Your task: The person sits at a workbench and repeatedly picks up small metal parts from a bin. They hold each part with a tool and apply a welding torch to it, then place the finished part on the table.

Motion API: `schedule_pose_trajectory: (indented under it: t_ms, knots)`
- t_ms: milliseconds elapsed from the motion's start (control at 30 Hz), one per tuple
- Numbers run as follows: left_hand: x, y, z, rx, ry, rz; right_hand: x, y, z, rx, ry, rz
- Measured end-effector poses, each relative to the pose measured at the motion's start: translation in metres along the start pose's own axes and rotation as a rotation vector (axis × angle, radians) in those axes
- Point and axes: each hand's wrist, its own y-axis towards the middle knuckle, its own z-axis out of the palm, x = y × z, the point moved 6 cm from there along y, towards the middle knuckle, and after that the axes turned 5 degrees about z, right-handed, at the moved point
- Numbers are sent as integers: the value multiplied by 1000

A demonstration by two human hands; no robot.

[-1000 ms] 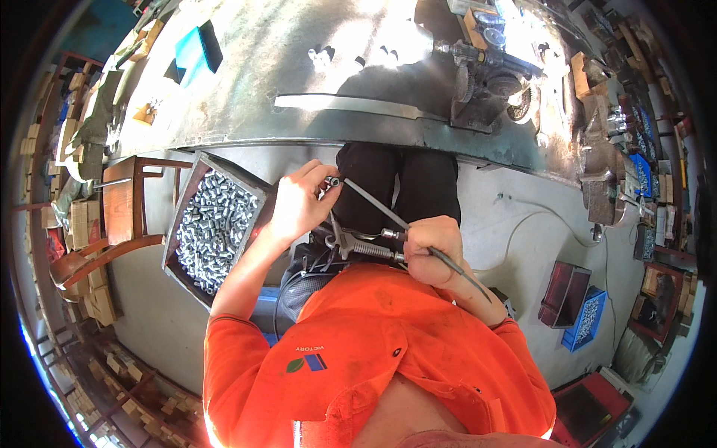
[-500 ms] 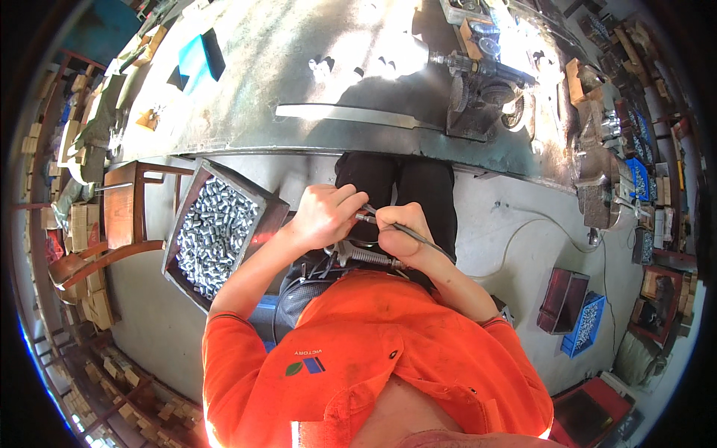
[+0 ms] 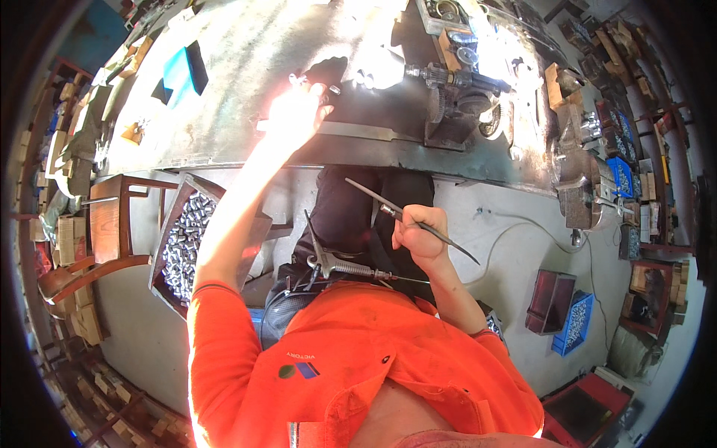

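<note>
The thin dark rod (image 3: 364, 189) is in the right hand (image 3: 424, 233), which is closed round it, tip slanting up toward the left. Half a second ago both hands were together at the rod; now the left hand (image 3: 297, 118) is well apart, out over the bench (image 3: 198, 127). Its fingers look loosely spread, with a small metal piece (image 3: 335, 90) just beside them; glare hides whether it holds anything. So work at the rod seems paused. Beneath the left forearm stands a box (image 3: 203, 184) of metal pieces.
</note>
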Motion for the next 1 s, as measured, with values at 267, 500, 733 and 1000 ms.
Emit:
schedule_pose_trajectory:
  t_ms: [267, 500, 733, 1000]
  knots:
    - [-103, -81, -48, 455, -1192, -247, -15, 9, 12, 52, 148, 147]
    - [-115, -82, -54, 337, -1057, -46, -21, 2, 18, 129, 275, 202]
    - [-89, -95, -72, 211, -970, 115, -21, 0, 19, 172, 373, 215]
    - [-36, -111, -74, 185, -956, -264, -18, 5, 31, 146, -308, -63]
